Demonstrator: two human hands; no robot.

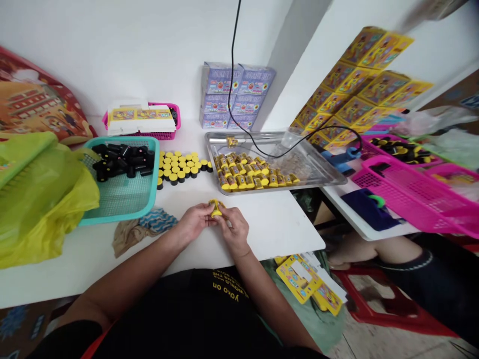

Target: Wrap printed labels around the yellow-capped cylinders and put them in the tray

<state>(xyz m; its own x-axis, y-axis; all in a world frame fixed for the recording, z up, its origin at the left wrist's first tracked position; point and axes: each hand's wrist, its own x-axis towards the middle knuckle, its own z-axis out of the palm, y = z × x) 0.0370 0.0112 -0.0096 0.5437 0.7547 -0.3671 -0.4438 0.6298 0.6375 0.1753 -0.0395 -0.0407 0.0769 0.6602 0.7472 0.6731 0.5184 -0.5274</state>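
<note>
My left hand (194, 220) and my right hand (235, 227) meet over the white table (277, 224), both closed on one small yellow labelled cylinder (216, 207). Beyond them stands a cluster of black cylinders with yellow caps (179, 165). A metal tray (325, 172) to the right holds several yellow labelled cylinders (250, 174). A teal basket (123, 199) on the left contains black cylinders (121, 159).
A yellow-green plastic bag (37, 199) lies at the left and a crumpled cloth (144, 229) near my left wrist. A pink basket (164, 130) with flat cartons and purple boxes (234, 94) stand at the wall. Yellow boxes (359, 85), pink baskets (411, 194) and another person's leg (374, 249) are at the right.
</note>
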